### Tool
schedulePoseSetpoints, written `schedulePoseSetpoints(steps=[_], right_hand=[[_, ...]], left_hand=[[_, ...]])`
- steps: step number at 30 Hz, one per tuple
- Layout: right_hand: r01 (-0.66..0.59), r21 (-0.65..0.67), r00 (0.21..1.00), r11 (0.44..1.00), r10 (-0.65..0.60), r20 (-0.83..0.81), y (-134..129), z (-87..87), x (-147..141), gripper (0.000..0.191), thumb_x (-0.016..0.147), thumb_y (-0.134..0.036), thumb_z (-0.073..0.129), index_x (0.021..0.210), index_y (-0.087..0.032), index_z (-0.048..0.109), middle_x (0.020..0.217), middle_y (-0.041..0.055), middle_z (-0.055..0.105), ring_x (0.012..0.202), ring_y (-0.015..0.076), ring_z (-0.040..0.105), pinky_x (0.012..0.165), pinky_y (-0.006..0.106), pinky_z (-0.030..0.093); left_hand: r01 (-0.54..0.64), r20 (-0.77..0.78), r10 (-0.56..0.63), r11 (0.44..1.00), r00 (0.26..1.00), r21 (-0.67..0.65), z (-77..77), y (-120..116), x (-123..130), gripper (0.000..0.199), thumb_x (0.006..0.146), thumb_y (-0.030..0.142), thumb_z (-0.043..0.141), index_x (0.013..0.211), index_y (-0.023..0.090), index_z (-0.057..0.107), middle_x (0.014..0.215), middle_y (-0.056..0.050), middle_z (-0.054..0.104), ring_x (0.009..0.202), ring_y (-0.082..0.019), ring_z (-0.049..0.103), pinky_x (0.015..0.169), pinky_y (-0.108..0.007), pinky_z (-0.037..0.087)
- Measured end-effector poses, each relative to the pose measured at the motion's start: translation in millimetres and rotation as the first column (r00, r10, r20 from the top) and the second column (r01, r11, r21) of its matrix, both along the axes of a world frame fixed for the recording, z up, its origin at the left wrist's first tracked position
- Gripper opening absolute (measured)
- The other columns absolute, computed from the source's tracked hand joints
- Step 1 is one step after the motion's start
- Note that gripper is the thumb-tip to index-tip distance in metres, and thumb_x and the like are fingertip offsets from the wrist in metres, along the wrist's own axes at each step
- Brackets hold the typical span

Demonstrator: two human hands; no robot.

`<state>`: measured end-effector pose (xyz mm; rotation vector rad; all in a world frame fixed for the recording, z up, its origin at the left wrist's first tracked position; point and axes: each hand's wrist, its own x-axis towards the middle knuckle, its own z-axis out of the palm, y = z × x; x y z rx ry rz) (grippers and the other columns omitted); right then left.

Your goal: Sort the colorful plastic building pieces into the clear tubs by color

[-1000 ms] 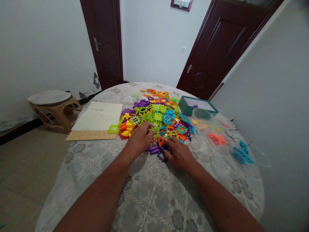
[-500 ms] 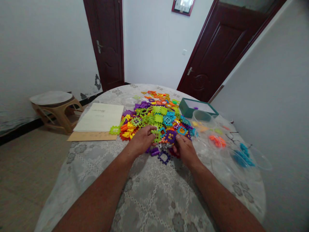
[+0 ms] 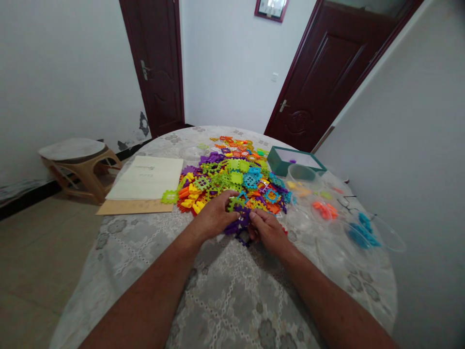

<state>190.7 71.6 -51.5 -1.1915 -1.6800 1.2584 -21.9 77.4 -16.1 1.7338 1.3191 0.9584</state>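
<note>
My left hand [image 3: 215, 214] is closed, thumb and fingers pinching a green square building piece [image 3: 233, 203]. From the other side my right hand [image 3: 268, 228] grips a purple square building piece [image 3: 242, 219] at its edge. The two pieces are close together between my fingertips; whether they interlock I cannot tell. Beneath and beyond them spreads a colourful heap of plastic building pieces [image 3: 236, 178], with green, blue, purple, orange and yellow ones. A dark purple frame piece [image 3: 244, 236] lies on the tablecloth just below my hands.
Left on the table [image 3: 225, 300] lie a white book [image 3: 147, 177] and a brown cardboard strip [image 3: 134, 207]. To the right are a green box [image 3: 278, 165], clear plastic tubs [image 3: 305, 174] holding coloured pieces, and glasses [image 3: 348, 203]. A stool [image 3: 78, 169] stands at far left.
My right hand has moved left with the purple piece, bringing it up against the green piece in my left hand. The view has shifted slightly.
</note>
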Motion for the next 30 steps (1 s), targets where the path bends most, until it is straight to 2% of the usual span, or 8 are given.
schedulePoseSetpoints(steps=[4,8,11,13,15,21,26,30], right_hand=[[-0.068,0.013,0.996,0.998,0.067,0.051,-4,1.4,-4,0.041,0.104,-0.055,0.051,0.083,-0.022,0.062,0.060,-0.0001,0.062,0.051,0.0143,0.052,0.050,0.025,0.038],[-0.074,0.092,0.993,0.993,0.065,0.102,-4,4.3,-2,0.038,0.106,-0.049,0.048,0.087,-0.022,0.066,0.064,-0.0002,0.064,0.056,0.0150,0.056,0.054,0.026,0.042],[0.010,0.290,0.966,0.957,-0.084,0.245,4,9.1,10,0.026,0.104,-0.040,0.052,0.103,-0.023,0.070,0.086,0.0028,0.073,0.073,0.0180,0.066,0.069,0.029,0.049],[0.057,0.446,0.897,0.893,-0.243,0.370,13,12.5,23,0.021,0.101,-0.032,0.054,0.108,-0.022,0.071,0.102,0.0067,0.076,0.089,0.0214,0.069,0.083,0.034,0.051],[0.027,0.517,0.809,0.856,-0.322,0.491,20,15.8,35,0.018,0.097,-0.025,0.056,0.105,-0.021,0.072,0.106,0.0089,0.076,0.098,0.0233,0.068,0.090,0.036,0.049],[-0.283,0.345,0.727,0.895,-0.034,0.686,16,24.9,44,0.011,0.092,-0.021,0.065,0.095,-0.022,0.075,0.092,0.0039,0.072,0.086,0.0195,0.064,0.078,0.030,0.046],[-0.315,0.323,0.663,0.892,-0.037,0.748,8,24.3,45,0.021,0.088,-0.022,0.073,0.109,-0.024,0.073,0.107,0.0065,0.067,0.092,0.0208,0.063,0.081,0.031,0.046],[-0.328,0.304,0.675,0.894,-0.003,0.738,11,21.9,47,0.018,0.088,-0.018,0.070,0.106,-0.023,0.072,0.107,0.0065,0.066,0.093,0.0208,0.062,0.083,0.031,0.047]], left_hand=[[0.012,-0.014,-0.012,0.999,1.000,0.039,-3.0,0,1,0.064,0.079,0.014,0.068,0.142,0.023,0.061,0.121,-0.008,0.076,0.106,-0.023,0.071,0.090,-0.035,0.056],[0.004,-0.035,-0.002,0.999,0.999,0.052,-0.2,-2,0,0.063,0.080,0.014,0.066,0.142,0.023,0.061,0.109,-0.005,0.077,0.098,-0.022,0.071,0.088,-0.036,0.056],[-0.035,-0.042,0.037,0.998,0.998,0.060,2.9,-2,-1,0.061,0.081,0.014,0.065,0.141,0.024,0.062,0.111,-0.006,0.077,0.097,-0.022,0.071,0.087,-0.036,0.056],[-0.079,-0.049,0.083,0.995,0.995,0.066,4.0,-1,-2,0.060,0.081,0.014,0.065,0.140,0.024,0.061,0.116,-0.007,0.076,0.099,-0.023,0.070,0.087,-0.036,0.056],[-0.122,-0.053,0.125,0.990,0.991,0.064,4.1,0,-3,0.062,0.081,0.014,0.065,0.141,0.023,0.060,0.116,-0.007,0.076,0.098,-0.023,0.070,0.086,-0.036,0.056],[-0.144,-0.085,0.149,0.987,0.985,0.065,-1.3,2,-3,0.065,0.082,0.015,0.065,0.146,0.024,0.057,0.117,-0.008,0.076,0.102,-0.025,0.072,0.090,-0.039,0.057],[-0.074,-0.141,0.090,0.990,0.986,0.117,-13.6,3,0,0.068,0.081,0.008,0.063,0.146,0.024,0.057,0.141,-0.012,0.067,0.128,-0.028,0.065,0.107,-0.045,0.053],[-0.040,-0.081,0.055,0.985,0.995,0.168,-20.9,4,0,0.068,0.081,0.007,0.062,0.147,0.025,0.056,0.155,-0.013,0.053,0.139,-0.026,0.057,0.112,-0.044,0.052]])
